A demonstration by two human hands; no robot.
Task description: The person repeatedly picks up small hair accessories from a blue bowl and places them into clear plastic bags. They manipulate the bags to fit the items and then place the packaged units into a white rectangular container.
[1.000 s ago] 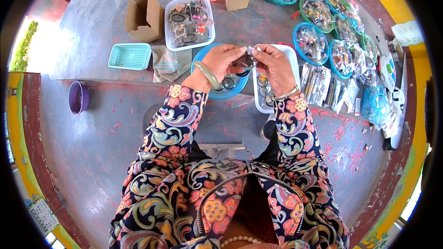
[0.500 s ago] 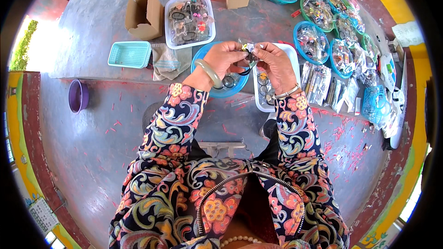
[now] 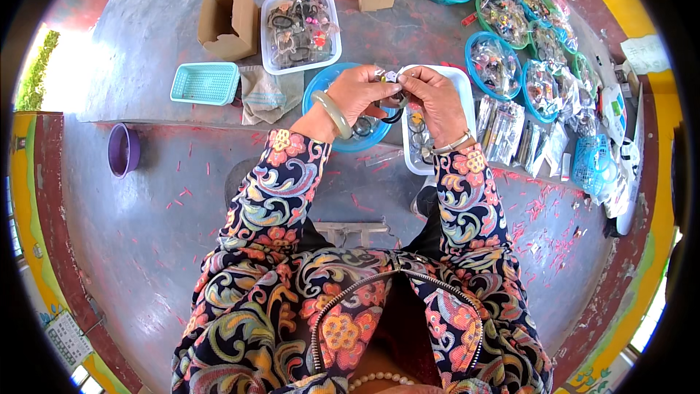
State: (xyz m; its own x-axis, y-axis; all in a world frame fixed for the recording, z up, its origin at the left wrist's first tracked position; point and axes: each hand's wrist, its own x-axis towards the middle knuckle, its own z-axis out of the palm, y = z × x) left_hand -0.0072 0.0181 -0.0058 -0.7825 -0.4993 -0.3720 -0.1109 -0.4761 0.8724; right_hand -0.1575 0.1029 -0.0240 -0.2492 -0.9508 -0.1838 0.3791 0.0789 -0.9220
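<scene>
In front of me, my left hand point(image 3: 350, 95) and my right hand point(image 3: 437, 102) meet with fingertips pinched together. Between them is a black hair tie point(image 3: 391, 116) with a small pale-and-purple ornament point(image 3: 390, 76) at its top; part of it is hidden by my fingers. The dark loop hangs below the fingertips. Under my left hand stands a round blue basin point(image 3: 355, 147) with ringlike bands inside. A white tray point(image 3: 465, 91) lies beneath my right hand, holding more dark bands in clear wrapping.
Left of the basin are a grey cloth point(image 3: 273, 95), a turquoise basket point(image 3: 205, 83), a cardboard box point(image 3: 227, 22) and a white bin point(image 3: 301, 68) of wrapped bands. Several baskets of packets, including a blue one point(image 3: 471, 66), fill the right. A purple bucket point(image 3: 124, 152) stands lower left.
Both hands stay in nearly the same place. The ornament has turned slightly between the fingertips, and the black loop hangs a little lower.
</scene>
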